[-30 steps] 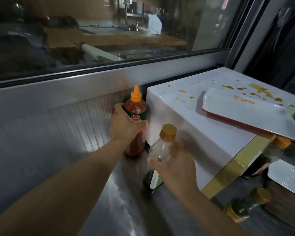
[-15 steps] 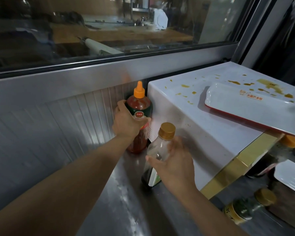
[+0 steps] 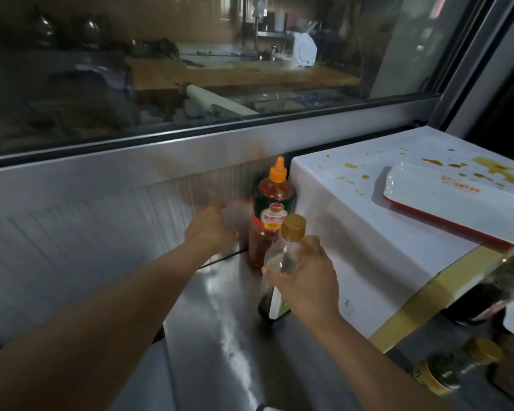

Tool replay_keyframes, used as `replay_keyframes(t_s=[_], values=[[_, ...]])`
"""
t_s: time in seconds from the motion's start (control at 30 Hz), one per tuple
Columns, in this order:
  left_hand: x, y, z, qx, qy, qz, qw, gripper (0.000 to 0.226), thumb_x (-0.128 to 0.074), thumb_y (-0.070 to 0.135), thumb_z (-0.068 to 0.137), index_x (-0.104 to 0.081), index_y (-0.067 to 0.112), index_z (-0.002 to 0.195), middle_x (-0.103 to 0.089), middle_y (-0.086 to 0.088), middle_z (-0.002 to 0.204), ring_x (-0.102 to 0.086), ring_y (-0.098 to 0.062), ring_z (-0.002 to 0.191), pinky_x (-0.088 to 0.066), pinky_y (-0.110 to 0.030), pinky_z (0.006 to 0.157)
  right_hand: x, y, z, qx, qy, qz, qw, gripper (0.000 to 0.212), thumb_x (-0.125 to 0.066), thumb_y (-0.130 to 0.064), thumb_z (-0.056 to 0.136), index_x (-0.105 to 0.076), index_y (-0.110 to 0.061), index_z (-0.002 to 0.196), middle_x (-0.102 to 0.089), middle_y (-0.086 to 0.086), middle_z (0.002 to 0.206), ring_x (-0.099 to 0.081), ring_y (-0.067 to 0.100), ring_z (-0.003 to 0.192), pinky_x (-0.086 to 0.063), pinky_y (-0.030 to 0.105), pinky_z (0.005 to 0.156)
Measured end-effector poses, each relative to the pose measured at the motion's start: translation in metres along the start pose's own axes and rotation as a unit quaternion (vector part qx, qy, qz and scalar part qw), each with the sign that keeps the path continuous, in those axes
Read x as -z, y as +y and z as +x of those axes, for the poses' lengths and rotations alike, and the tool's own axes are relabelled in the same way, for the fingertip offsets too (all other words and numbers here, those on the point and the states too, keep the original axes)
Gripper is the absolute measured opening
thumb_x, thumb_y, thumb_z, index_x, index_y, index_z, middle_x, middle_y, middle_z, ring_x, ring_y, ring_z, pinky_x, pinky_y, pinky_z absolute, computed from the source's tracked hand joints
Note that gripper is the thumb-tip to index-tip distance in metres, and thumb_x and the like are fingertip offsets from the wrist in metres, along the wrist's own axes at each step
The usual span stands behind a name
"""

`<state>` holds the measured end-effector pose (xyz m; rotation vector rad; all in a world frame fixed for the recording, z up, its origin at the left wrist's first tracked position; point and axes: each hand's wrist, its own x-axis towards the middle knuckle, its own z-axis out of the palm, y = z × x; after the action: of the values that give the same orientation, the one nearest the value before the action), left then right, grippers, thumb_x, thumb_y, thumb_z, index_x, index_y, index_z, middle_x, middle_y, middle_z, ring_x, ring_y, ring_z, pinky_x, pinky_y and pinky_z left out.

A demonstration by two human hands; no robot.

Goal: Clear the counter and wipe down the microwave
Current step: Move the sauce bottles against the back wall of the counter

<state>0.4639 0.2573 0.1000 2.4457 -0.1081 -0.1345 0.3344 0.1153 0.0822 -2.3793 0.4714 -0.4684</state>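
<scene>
The clearing step is in hand. The right hand (image 3: 304, 280) grips the gold-capped bottle (image 3: 282, 262) left of the microwave (image 3: 368, 232); the left hand (image 3: 209, 229), blurred, holds nothing beside the red sauce bottle (image 3: 272, 212). Next, the gold-capped bottle probably needs setting down.

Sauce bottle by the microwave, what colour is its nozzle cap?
Orange, on the sauce bottle, in the head view.

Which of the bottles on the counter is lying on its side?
The dark bottle with the gold cap, in front of the microwave. The red sauce bottle stands upright.
</scene>
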Motion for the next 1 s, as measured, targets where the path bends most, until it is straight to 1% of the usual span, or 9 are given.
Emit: replay_keyframes(t_s=[0.1,0.23,0.3,0.37,0.43,0.57,0.7,0.9,1.0], values=[[0.022,-0.025,-0.004,-0.007,-0.002,0.034,0.999,0.06,-0.074,0.015,0.076,-0.045,0.021,0.128,-0.052,-0.008,0.129,-0.052,-0.025,0.116,-0.046,-0.042,0.097,-0.02,-0.015,0.009,0.016,0.007,0.014,1.0,0.055,-0.074,-0.047,0.063,-0.05,-0.018,0.104,-0.045,-0.012,0.087,-0.05,0.01,0.077,-0.034,0.021,0.058],[0.033,-0.06,-0.009,-0.03,-0.004,0.051,0.998,0.057,-0.07,0.007,0.075,-0.048,0.019,0.126,-0.054,-0.008,0.124,-0.053,-0.025,0.113,-0.046,-0.041,0.097,-0.051,-0.03,0.021,0.023,0.013,0.025,0.999,0.049,-0.076,-0.045,0.064,-0.055,-0.023,0.102,-0.041,-0.022,0.073,-0.047,-0.001,0.066,-0.024,0.011,0.048],[0.035,-0.075,-0.012,-0.043,-0.005,0.059,0.997,0.056,-0.07,0.008,0.076,-0.048,0.02,0.126,-0.055,-0.006,0.122,-0.054,-0.024,0.111,-0.047,-0.041,0.095,-0.067,-0.033,0.025,0.015,0.011,0.028,0.999,0.053,-0.075,-0.045,0.064,-0.054,-0.021,0.107,-0.054,-0.017,0.082,-0.058,0.011,0.079,-0.032,0.018,0.051],[0.035,-0.087,-0.012,-0.047,-0.007,0.061,0.997,0.055,-0.071,0.012,0.076,-0.048,0.022,0.125,-0.056,-0.003,0.121,-0.055,-0.022,0.111,-0.047,-0.041,0.094,-0.081,-0.035,0.028,0.003,0.016,0.019,1.0,0.062,-0.076,-0.046,0.066,-0.05,-0.017,0.114,-0.061,-0.003,0.1,-0.059,0.021,0.094,-0.041,0.024,0.063],[0.035,-0.097,-0.012,-0.048,-0.011,0.057,0.997,0.056,-0.072,0.014,0.076,-0.047,0.023,0.125,-0.057,0.0,0.119,-0.055,-0.019,0.109,-0.047,-0.039,0.094,-0.092,-0.035,0.03,0.0,0.024,0.015,1.0,0.066,-0.076,-0.046,0.068,-0.047,-0.014,0.118,-0.059,0.004,0.111,-0.057,0.025,0.101,-0.042,0.028,0.07],[0.03,-0.109,-0.016,-0.046,-0.024,0.054,0.997,0.056,-0.072,0.015,0.077,-0.047,0.023,0.126,-0.056,0.001,0.116,-0.054,-0.016,0.098,-0.049,-0.037,0.091,-0.102,-0.037,0.031,0.014,0.052,0.022,0.998,0.066,-0.076,-0.043,0.07,-0.045,-0.013,0.119,-0.057,0.007,0.115,-0.056,0.028,0.104,-0.042,0.03,0.072],[0.025,-0.111,-0.024,-0.042,-0.041,0.045,0.997,0.056,-0.071,0.016,0.078,-0.046,0.023,0.128,-0.055,0.001,0.12,-0.055,-0.019,0.106,-0.048,-0.039,0.093,-0.104,-0.034,0.024,0.035,0.065,0.045,0.996,0.071,-0.078,-0.038,0.07,-0.041,-0.008,0.123,-0.052,0.011,0.123,-0.051,0.03,0.112,-0.049,0.038,0.078],[0.024,-0.107,-0.034,-0.055,-0.051,0.047,0.996,0.054,-0.069,0.012,0.08,-0.045,0.02,0.128,-0.054,0.0,0.123,-0.057,-0.019,0.098,-0.051,-0.034,0.083,-0.107,-0.016,0.005,-0.004,-0.001,0.091,0.996,0.097,-0.083,-0.026,0.065,-0.025,-0.012,0.142,-0.034,0.011,0.143,-0.036,0.027,0.131,-0.042,0.044,0.102],[0.023,-0.106,-0.034,-0.058,-0.052,0.055,0.995,0.054,-0.069,0.014,0.08,-0.045,0.022,0.128,-0.054,0.0,0.124,-0.057,-0.018,0.099,-0.051,-0.033,0.082,-0.116,-0.002,-0.003,-0.038,-0.029,0.046,0.998,0.101,-0.083,-0.025,0.066,-0.021,-0.009,0.144,-0.034,0.013,0.144,-0.037,0.028,0.13,-0.042,0.039,0.1]])
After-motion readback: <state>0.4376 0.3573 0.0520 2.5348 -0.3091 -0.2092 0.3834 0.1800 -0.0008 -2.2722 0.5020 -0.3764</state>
